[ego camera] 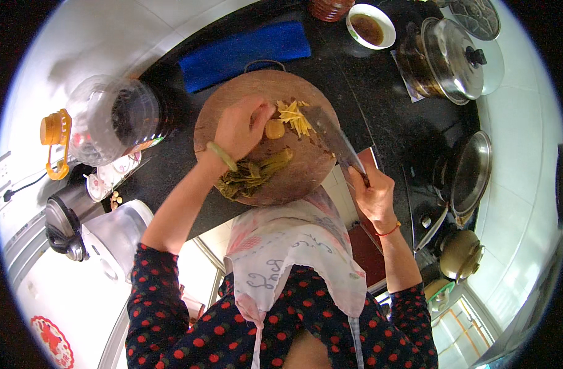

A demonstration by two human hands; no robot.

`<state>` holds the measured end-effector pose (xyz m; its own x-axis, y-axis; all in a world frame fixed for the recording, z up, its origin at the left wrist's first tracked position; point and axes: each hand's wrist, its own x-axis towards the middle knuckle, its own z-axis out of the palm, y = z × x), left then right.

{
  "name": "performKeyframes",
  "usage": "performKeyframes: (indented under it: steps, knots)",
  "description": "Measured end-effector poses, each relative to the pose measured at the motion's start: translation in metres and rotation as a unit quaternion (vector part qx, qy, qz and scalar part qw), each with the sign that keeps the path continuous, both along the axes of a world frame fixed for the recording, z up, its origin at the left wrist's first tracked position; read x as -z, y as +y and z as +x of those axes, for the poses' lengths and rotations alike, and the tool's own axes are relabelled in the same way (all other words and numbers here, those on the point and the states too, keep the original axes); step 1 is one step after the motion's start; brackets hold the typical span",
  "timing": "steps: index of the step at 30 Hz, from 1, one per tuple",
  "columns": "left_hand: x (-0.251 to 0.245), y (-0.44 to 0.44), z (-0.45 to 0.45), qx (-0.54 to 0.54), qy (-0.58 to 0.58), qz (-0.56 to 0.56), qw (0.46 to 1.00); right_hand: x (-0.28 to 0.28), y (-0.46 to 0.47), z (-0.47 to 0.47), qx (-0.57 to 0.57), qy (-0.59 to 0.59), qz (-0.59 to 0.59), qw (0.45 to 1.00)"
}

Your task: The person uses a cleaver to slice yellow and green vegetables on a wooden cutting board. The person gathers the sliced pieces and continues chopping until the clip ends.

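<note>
A round wooden cutting board [304, 161] lies before me on the black counter. My right hand [374, 193] grips the handle of a kitchen cleaver [330, 136], its blade slanting over the board's right side. Beside the blade's far end is a small heap of thin yellow strips [294, 117]. A rounded yellow piece [275, 129] sits just left of them. My left hand [244, 124] is over the board next to that piece, fingers bent; whether anything is between them is hidden. Dark green, wilted-looking leafy vegetable [254, 175] with stalks lies below my left hand, near the board's front edge.
A blue folded cloth or mat [247, 53] lies behind the board. Back right are a bowl of brown liquid [367, 28] and a lidded steel pot [452, 60]. A large clear plastic jug [115, 120] stands left. To the right is a pan [470, 173].
</note>
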<state>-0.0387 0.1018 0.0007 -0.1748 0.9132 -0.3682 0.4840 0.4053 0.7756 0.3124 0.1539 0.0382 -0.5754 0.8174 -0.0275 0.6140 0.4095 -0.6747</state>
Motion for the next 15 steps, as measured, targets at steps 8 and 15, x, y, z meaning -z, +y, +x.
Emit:
performKeyframes:
  steps: [8, 15]
  knots:
    - [0.053, -0.037, 0.046, -0.074, 0.081, 0.186, 0.976, 0.007, -0.003, -0.041, -0.041, -0.024, -0.055, 0.997]
    - [0.047, -0.06, 0.041, -0.128, 0.037, 0.172, 0.976, 0.028, 0.001, -0.049, -0.053, -0.05, -0.03, 0.997]
